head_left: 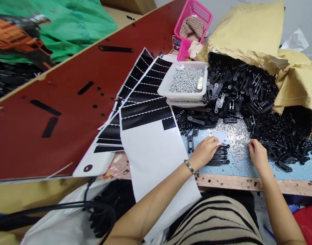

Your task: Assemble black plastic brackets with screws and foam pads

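My left hand [204, 151], with a beaded bracelet [190, 166] at the wrist, is closed at the upper end of a row of black plastic arms [219, 157] lying side by side. Something white shows at its fingertips; whether it grips one of the arms is hidden. To the right, my right hand [258, 156] has thumb and fingers pinched together at the edge of a spread of small silver nuts [234, 139]. What sits in that pinch is too small to make out. Both hands are low over the blue work surface [203, 170].
Behind my hands lies a heap of black plastic parts [247, 88] spilling from yellow sacks [247, 30]. A white tub [163, 89] holds silver screws. Left are sheets of black stickers [145, 117], a red board [69, 136] and an orange power drill [13, 34]. Pink baskets [180, 20] stand at the back.
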